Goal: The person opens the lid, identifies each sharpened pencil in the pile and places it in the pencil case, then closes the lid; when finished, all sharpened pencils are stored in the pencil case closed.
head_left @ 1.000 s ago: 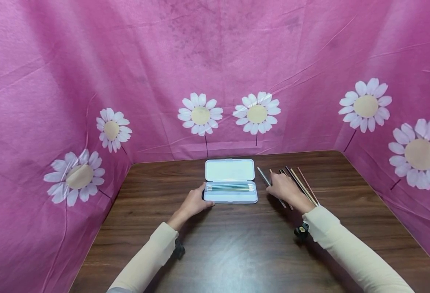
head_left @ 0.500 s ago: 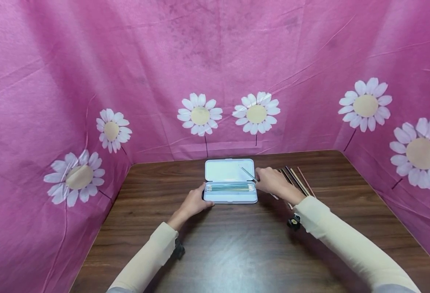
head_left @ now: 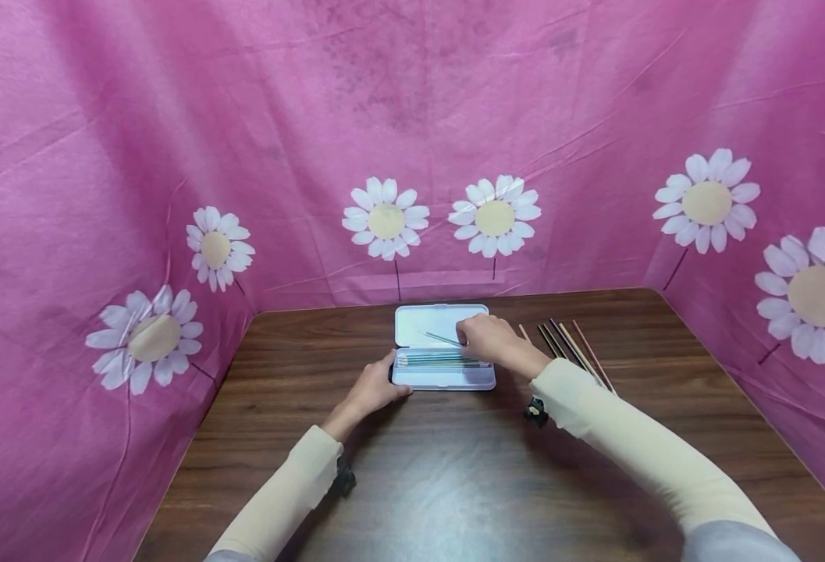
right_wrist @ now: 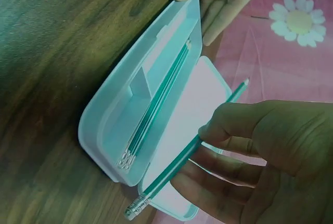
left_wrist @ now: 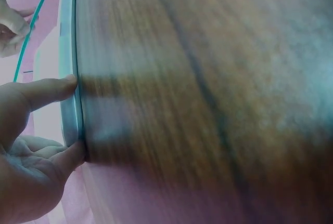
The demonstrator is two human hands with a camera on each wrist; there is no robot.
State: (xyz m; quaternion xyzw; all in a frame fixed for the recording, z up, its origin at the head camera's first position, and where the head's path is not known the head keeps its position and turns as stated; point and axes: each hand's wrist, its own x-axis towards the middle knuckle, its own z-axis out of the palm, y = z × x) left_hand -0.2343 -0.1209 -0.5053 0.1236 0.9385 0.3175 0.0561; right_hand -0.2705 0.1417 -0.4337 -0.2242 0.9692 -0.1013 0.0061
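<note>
A white pencil case (head_left: 447,385) lies with its lid (head_left: 429,318) raised behind it. Several green pencils (right_wrist: 161,102) lie side by side in its long compartment, eraser ends towards the near end in the right wrist view. My left hand (head_left: 375,384) grips the left end of the case, the thumb at the front corner. Above the case, my right hand (head_left: 491,341) pinches a green pencil (right_wrist: 179,160) between thumb and fingers. This pencil is tilted, apart from the others, its sharpened tip pointing left in the head view.
Right of the case, several loose pencils (head_left: 572,347) in dark, tan and reddish colours lie on the brown wooden table (head_left: 426,476); the right arm partly covers them. A pink flowered cloth (head_left: 300,156) hangs behind and at both sides.
My right hand has picked the green pencil up from the table and carried it left over the case, turning it flatter. My left hand has stayed at the left end of the case.
</note>
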